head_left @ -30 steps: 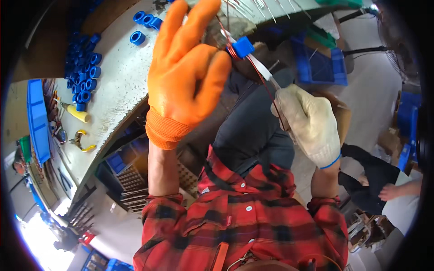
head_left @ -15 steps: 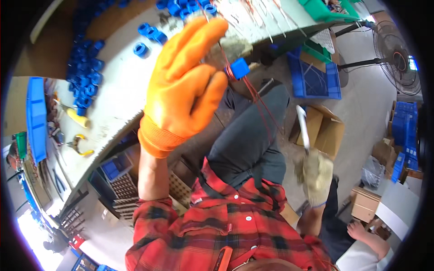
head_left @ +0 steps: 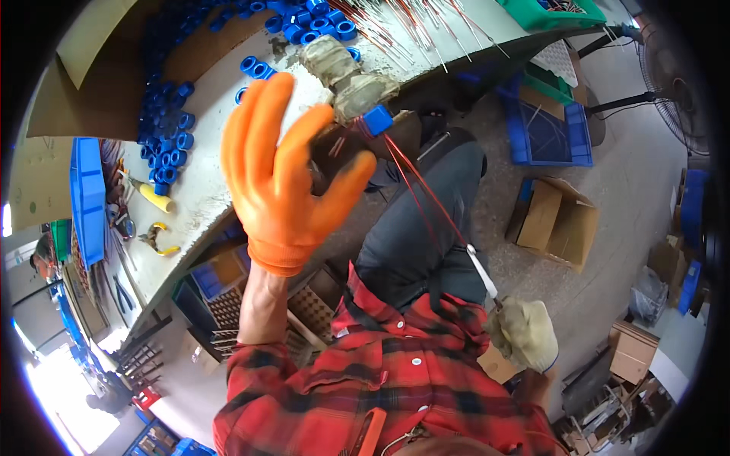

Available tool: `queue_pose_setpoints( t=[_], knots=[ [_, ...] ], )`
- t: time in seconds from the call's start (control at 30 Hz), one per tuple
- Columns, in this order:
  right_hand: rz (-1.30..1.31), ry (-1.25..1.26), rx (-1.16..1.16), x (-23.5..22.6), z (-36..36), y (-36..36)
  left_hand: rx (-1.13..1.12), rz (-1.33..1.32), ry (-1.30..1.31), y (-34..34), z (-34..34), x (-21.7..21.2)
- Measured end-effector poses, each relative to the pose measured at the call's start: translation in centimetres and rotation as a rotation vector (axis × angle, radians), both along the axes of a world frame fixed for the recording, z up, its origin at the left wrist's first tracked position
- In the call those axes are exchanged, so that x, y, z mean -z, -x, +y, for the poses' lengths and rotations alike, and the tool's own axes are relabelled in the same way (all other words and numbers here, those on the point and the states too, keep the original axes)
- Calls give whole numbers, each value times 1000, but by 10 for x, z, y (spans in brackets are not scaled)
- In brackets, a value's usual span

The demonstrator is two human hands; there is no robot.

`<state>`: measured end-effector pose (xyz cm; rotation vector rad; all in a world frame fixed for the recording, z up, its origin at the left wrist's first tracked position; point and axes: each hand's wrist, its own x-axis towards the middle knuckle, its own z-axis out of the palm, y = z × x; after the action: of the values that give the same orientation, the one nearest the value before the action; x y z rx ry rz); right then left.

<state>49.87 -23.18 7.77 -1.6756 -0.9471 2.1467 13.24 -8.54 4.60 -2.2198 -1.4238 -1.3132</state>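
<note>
the left hand (head_left: 285,182), in a smooth, rubbery orange glove, is raised with its grip wide, the fingers fanned toward twelve o'clock and the thumb angled toward two o'clock, holding nothing. just past the thumb, at about one o'clock from the palm, sits a small blue plastic block (head_left: 378,119), square-edged and glossy, seated on the tip of a worn, mottled grey fixture (head_left: 346,76) that juts off the edge of the surface (head_left: 201,194). thin red wires (head_left: 426,190) run from the block in a taut, fine line toward five o'clock, down to the right hand (head_left: 525,332), which wears a pale, coarse knitted glove and is closed in a narrow grip around a slim metal tool (head_left: 481,272) with a bright shaft pointing back along the wires. the surface is pale, chalky and scuffed, curving across the upper left; on it, at ten to twelve o'clock from the left hand, lie many blue plastic rings (head_left: 163,144), short and tube-like, and a scatter of thin red-tipped wire lengths (head_left: 414,26). at nine o'clock lie yellow-handled pliers (head_left: 158,237). a cardboard box (head_left: 559,220) stands open on the floor at three o'clock.
</note>
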Motion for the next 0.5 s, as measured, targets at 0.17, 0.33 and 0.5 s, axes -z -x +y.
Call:
queue_pose_setpoints(
  t=[0.17,0.33,0.5],
  knots=[
    [-369,-72,-11,-12,-12,-10,-54,335,-379,-43,1,3],
    [-559,-541,-204,-11,16,29,137,388,-365,-24,3,-42],
    [-606,-685,-111,-11,86,102,185,-355,-98,4,66,-44]
  ],
)
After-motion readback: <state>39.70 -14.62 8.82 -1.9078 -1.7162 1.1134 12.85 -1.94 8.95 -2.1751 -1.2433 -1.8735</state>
